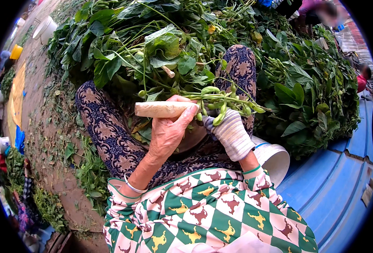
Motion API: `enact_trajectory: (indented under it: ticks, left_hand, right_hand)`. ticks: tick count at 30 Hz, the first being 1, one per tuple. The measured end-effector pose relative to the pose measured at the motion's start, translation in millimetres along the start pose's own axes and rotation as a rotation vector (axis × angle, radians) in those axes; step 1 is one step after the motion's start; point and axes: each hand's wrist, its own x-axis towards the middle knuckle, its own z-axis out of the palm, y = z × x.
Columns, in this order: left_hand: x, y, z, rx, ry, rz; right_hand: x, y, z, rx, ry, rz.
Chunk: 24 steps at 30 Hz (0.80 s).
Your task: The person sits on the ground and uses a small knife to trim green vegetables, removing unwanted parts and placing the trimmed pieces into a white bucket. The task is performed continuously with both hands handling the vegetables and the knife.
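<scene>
My bare left hand (167, 133), with a pale bracelet at the wrist, is closed around a thick, pale, handle-like piece (159, 109). Its other end is hidden by my fingers, so I cannot tell what tool it is. Right beside it, my right hand (232, 133) wears a striped knitted glove and grips a green bean stem (241, 100) hung with plump pods (221, 114). The stem points to the right, across my knee. Below both hands, a round basin (195, 143) sits between my crossed legs, partly covered.
A big heap of leafy bean plants (165, 42) rises ahead and continues right. A white bucket (277, 162) leans by my right thigh, over blue corrugated sheeting (334, 181). Leaf litter covers the ground at left (60, 156). Another white bucket (45, 29) stands far left; other people sit around the edges.
</scene>
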Motion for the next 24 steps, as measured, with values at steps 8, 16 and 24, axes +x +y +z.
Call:
enact_trajectory:
  ticks: [8, 16, 24]
  left_hand:
    - [1, -1, -1, 0.007, 0.001, 0.008]
    - [-2, -9, 7, 0.17, 0.044, 0.217]
    - [6, -15, 2, 0.264, 0.027, 0.29]
  right_hand:
    - [-1, -8, 1, -0.152, 0.017, -0.011]
    - [1, 11, 17, -0.391, -0.117, -0.222]
    - [-4, 10, 18, 0.199, 0.034, -0.07]
